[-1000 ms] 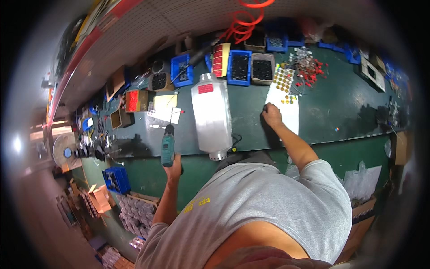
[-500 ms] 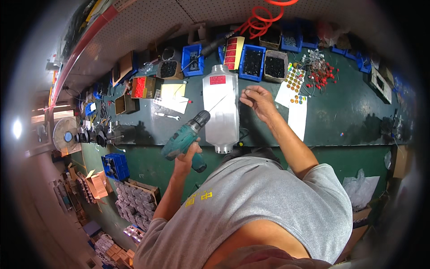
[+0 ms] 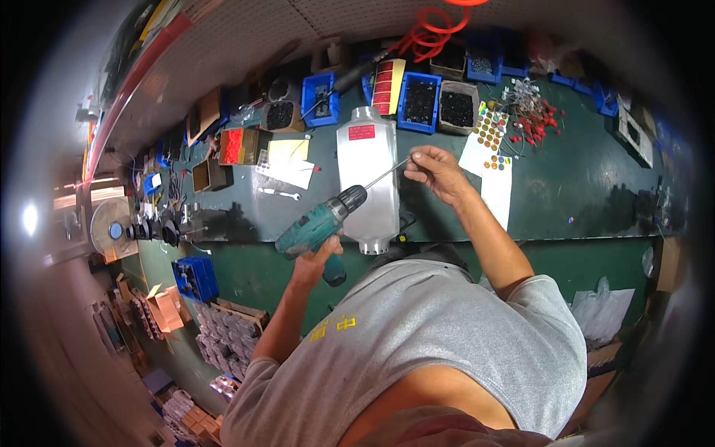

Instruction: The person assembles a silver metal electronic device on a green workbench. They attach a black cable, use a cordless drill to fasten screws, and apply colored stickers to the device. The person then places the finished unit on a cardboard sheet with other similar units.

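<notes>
My left hand (image 3: pixel 319 259) is wrapped round the grip of a green cordless drill (image 3: pixel 309 228) with a black chuck. Its long thin bit (image 3: pixel 387 173) points up to the right, over a silver metal housing (image 3: pixel 365 156) with a red label and a round neck at each end. The housing lies on the bench. Right of it, my right hand (image 3: pixel 436 173) has thumb and fingers pinched together at the bit's tip. Whatever is between those fingertips is too small to make out.
Blue bins (image 3: pixel 418 104) of small dark parts line the bench's back. Red-capped wires (image 3: pixel 532 123) and sticker sheets (image 3: pixel 491 141) lie right. Left are a wrench (image 3: pixel 280 194) and a box of red parts (image 3: pixel 240 145). A coiled red hose (image 3: pixel 432 33) hangs above.
The drill has moved right and slightly up, so its bit now reaches my right fingertips. My right hand has shifted slightly right. The housing stays in place.
</notes>
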Available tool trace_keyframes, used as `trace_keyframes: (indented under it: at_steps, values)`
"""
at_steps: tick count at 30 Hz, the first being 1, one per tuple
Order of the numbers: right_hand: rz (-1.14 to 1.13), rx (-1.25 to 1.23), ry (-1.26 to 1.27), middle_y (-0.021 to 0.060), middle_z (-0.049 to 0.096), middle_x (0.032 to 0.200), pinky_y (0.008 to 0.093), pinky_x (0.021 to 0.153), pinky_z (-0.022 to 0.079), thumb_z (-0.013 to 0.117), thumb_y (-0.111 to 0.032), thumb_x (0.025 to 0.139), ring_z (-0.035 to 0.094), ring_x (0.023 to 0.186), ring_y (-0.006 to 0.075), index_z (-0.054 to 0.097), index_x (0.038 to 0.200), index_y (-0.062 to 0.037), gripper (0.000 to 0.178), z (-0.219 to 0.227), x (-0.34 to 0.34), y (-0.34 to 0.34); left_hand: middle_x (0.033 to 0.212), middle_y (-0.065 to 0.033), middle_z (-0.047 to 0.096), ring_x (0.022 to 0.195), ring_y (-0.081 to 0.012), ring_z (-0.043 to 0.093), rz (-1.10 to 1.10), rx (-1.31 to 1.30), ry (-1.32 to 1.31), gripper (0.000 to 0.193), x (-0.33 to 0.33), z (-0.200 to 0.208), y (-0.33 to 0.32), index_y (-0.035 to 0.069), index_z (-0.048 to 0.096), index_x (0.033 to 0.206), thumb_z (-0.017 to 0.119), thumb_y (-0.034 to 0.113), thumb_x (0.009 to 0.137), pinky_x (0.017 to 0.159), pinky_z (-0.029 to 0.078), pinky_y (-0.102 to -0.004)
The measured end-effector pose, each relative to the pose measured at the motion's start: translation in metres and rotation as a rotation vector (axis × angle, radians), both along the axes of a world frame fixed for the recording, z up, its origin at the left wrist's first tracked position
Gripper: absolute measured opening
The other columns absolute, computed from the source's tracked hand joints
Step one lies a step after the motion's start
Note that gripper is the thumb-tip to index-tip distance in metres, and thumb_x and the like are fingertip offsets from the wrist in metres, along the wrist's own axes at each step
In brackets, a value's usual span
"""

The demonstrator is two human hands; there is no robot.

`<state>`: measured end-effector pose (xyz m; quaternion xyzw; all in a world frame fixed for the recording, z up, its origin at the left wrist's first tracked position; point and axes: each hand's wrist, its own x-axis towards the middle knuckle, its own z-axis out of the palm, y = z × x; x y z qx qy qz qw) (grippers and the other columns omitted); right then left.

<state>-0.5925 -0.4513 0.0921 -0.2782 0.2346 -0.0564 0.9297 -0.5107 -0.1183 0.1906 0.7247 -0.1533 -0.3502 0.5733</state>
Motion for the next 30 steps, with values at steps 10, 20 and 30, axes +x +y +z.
trace_keyframes:
  at_steps: [10,20,30]
  values:
    - [0.149,-0.093,-0.042,0.0122,0.069,0.099,0.0327,0.082,0.063,0.066,-0.007,0.096,0.071,0.087,0.0185,0.063,0.116,0.0048,0.024,0.002,0.001,-0.027,0.098,-0.0088,0.067,0.074,-0.0157,0.062,0.003,0.107,0.177,0.035,0.056,0.029,-0.011,-0.001,0.061,0.122,0.071,0.016,0.093,0.073,0.056,-0.034]
    - [0.063,-0.674,0.12,0.0044,0.069,0.096,0.0257,0.076,0.056,0.06,-0.001,0.095,0.065,0.083,0.0123,0.07,0.115,-0.0018,0.023,-0.056,0.093,-0.044,0.098,-0.0037,0.067,0.087,-0.0144,0.061,-0.515,0.61,-0.379,0.044,0.156,0.115,-0.165,0.004,0.068,0.114,0.08,0.035,0.086,0.08,0.051,-0.0308]
    - [-0.009,-0.857,0.162,0.0104,0.073,0.112,0.0293,0.093,0.049,0.055,0.002,0.093,0.066,0.103,0.0179,0.071,0.118,-0.0013,0.03,-0.1,0.109,-0.03,0.113,-0.0114,0.072,0.106,-0.0238,0.066,-0.803,0.68,-0.497,0.045,0.186,0.107,-0.248,0.008,0.068,0.121,0.081,0.029,0.083,0.097,0.05,-0.0379]
